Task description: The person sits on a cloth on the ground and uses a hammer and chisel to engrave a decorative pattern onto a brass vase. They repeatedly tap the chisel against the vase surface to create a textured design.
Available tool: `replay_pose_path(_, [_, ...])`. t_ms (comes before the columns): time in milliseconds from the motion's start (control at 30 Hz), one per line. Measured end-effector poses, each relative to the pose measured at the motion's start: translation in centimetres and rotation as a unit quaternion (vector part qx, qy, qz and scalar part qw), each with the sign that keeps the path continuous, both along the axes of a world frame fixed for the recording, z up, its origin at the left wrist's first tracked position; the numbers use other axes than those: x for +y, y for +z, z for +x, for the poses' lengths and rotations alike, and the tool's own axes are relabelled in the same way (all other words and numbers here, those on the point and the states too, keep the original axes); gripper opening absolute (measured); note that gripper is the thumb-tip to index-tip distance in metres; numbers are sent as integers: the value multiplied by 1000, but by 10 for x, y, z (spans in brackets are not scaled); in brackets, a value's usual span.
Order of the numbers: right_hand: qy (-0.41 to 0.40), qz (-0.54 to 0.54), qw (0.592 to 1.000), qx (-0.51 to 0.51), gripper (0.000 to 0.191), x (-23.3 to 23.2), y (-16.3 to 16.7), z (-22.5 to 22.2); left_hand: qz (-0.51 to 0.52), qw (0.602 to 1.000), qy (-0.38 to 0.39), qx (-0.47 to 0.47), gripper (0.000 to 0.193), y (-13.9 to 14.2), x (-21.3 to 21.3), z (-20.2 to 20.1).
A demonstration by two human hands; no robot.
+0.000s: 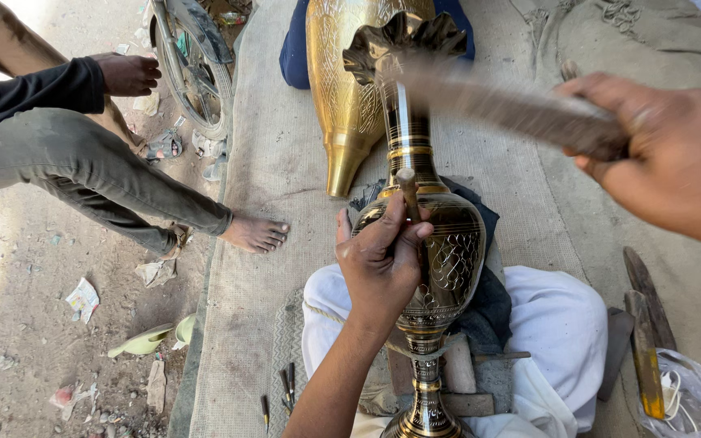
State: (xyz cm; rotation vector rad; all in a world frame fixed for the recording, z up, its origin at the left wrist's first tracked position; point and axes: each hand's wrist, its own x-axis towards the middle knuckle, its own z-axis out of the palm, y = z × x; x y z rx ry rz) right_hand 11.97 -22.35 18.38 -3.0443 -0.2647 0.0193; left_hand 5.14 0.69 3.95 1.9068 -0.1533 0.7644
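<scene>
A tall engraved brass vase (448, 251) lies lengthwise across my lap, its frilled mouth (406, 40) pointing away from me. My left hand (383, 264) rests on the vase's belly and grips a short chisel (408, 188) held upright against the metal. My right hand (665, 154) is raised at the right and closed on the handle of a wooden mallet (496, 101), which is blurred by motion above the vase's neck. A dark cloth (488, 300) pads the vase on my white-trousered legs (557, 324).
A second brass vase (346, 89) lies beyond on the woven mat (261, 203). Another person sits at left, bare foot (255, 234) on the mat edge. Spare chisels (287, 389) lie by my knee, flat tools (645, 341) and a plastic bag (687, 401) at right, a wheel (196, 65) behind.
</scene>
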Motion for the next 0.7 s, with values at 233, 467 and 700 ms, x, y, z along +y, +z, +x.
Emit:
replay_pose_path(233, [120,31,991,-55,43,-7,-8,0,32,999,-14,-4,36,-1,1,-4])
replay_pose_path(467, [63,236,968,-61,43,-18,-20,-16,6,984,-172,51,46,10,11,11])
replay_pose_path(700, [-16,498,863,-86,38,-42,-86,-54,63,947,-312,53,55,23,23,24])
